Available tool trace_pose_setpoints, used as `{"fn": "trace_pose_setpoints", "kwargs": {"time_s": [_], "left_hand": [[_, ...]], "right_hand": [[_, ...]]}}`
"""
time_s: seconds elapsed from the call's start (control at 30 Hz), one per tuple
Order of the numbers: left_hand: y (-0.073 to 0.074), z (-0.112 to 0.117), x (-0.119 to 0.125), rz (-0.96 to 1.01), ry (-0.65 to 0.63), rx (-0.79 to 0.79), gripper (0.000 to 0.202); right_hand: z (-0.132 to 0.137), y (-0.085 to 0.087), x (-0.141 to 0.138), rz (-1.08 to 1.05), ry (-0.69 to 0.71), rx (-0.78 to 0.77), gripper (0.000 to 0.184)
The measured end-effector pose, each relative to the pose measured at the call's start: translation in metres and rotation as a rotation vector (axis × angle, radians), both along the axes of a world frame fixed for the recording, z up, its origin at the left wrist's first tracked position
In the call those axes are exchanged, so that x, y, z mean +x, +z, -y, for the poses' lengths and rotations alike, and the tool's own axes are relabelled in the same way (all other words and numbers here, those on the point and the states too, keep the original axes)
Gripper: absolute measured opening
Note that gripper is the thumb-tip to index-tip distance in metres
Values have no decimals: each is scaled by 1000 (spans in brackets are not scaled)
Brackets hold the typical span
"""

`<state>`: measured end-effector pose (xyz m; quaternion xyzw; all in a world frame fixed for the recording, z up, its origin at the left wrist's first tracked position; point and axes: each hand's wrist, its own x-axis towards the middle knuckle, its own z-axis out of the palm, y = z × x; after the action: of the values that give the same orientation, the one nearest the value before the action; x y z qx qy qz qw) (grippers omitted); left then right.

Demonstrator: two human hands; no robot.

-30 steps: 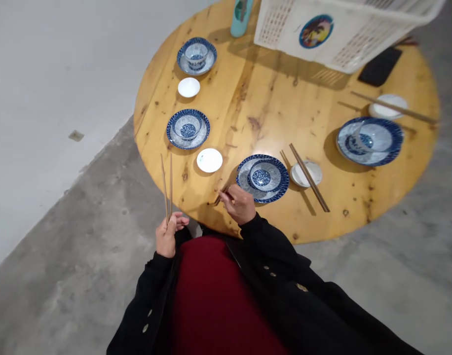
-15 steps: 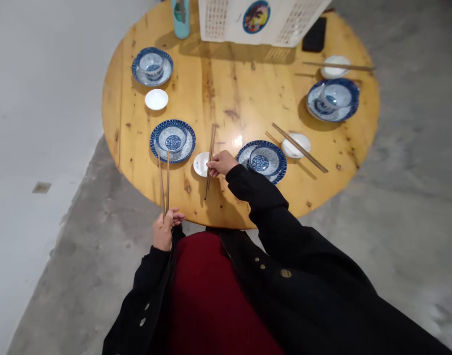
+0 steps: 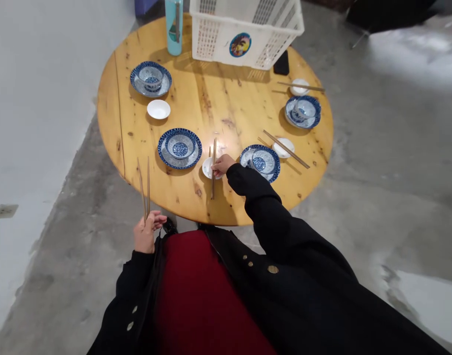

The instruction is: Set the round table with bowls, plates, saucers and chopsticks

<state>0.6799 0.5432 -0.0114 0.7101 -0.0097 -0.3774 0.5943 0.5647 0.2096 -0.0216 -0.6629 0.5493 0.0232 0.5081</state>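
Observation:
My right hand [image 3: 222, 165] pinches a pair of wooden chopsticks [image 3: 213, 170] over a small white dish [image 3: 207, 167] near the table's front edge. Whether the chopsticks rest on the dish's rim I cannot tell. To the left of that dish is a blue-patterned bowl [image 3: 180, 146] on a matching plate [image 3: 163, 157]; another bowl [image 3: 263, 161] on a plate [image 3: 275, 175] lies just right of my right hand, partly behind the sleeve. Off the table's front left edge, my left hand [image 3: 149, 230] holds a second pair of chopsticks [image 3: 148, 190], tips pointing up and slightly apart.
A white plastic crate [image 3: 211, 42], a light-blue bottle [image 3: 174, 29] and a black phone [image 3: 282, 64] stand or lie at the back of the round wooden table [image 3: 137, 143]. Chopsticks [image 3: 296, 157] lie across a white dish [image 3: 284, 148] at right. Another white dish [image 3: 158, 109] is at left.
My view has shifted, showing more of the crate and floor. The chopsticks in my right hand have moved from the dish's right side to over it. My left hand still holds its pair.

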Motion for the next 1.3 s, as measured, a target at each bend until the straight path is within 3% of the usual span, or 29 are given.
{"fn": "trace_pose_setpoints", "kwargs": {"time_s": [0.13,0.47,0.73,1.03,1.3], "left_hand": [[1,3,9,31,21,-31,44],[1,14,17,65,24,-57,41],[-2,21,20,51,13,-53,41],[-2,27,25,52,4,-49,43],[-5,30,30,61,-50,-57,46]], "right_hand": [[-1,2,1,-121,50,-13,19],[0,1,-6,-260,178,-259,16],[2,-12,-4,-203,110,-224,14],[-3,-9,-3,-175,74,-200,21],[-14,-4,-2,-185,70,-172,14]]}}
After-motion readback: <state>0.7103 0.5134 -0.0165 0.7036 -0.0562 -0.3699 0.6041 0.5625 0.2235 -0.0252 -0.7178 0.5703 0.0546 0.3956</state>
